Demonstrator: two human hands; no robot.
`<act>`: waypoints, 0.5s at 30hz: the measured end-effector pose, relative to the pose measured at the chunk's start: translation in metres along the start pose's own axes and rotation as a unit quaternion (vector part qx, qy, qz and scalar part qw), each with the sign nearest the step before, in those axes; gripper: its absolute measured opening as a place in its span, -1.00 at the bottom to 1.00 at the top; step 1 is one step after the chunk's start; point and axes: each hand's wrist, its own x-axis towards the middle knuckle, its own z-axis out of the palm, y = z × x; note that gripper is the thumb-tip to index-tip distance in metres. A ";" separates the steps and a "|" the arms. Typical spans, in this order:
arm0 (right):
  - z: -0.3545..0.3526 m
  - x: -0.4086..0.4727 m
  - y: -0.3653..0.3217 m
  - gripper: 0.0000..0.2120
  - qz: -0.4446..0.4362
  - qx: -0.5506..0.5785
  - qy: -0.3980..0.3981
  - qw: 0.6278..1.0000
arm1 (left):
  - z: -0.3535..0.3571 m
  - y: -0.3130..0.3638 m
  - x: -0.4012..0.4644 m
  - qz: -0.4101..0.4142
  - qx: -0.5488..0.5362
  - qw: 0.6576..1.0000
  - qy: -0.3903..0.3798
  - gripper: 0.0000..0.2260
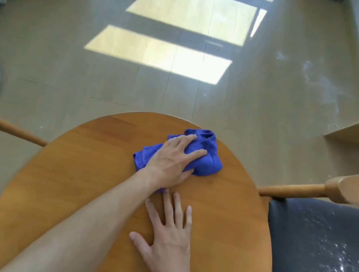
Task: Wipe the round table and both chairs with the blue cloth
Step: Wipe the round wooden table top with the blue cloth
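The left hand (pixel 173 161) presses straight fingers on the bunched blue cloth (pixel 203 157) on the round table (pixel 84 181); the right hand (pixel 168 237) lies flat, released.

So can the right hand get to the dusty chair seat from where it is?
Probably yes. The right hand lies flat and holds nothing, and the speckled chair seat is just beside the round table on that side; the blue cloth is under the left hand.

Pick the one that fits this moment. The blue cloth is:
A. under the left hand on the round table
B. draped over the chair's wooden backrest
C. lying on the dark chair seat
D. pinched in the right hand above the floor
A: the left hand lies with straight fingers on the blue cloth on the round table, while the right hand rests flat on bare wood.
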 end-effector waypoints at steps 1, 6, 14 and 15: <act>-0.001 -0.001 0.004 -0.29 -0.008 0.001 0.003 1.000 | -0.003 -0.006 -0.002 0.004 0.003 1.000 -0.004 -0.55; -0.010 -0.020 0.044 -0.29 0.007 -0.013 0.016 1.000 | -0.030 -0.053 -0.019 -0.095 0.025 0.994 0.056 -0.52; -0.026 -0.039 0.081 -0.28 0.165 0.000 -0.001 0.986 | -0.017 -0.033 -0.004 -0.305 0.057 0.941 0.133 -0.55; -0.025 -0.042 0.078 -0.28 0.169 0.009 -0.002 0.986 | -0.012 -0.023 0.003 -0.295 0.057 0.946 0.120 -0.55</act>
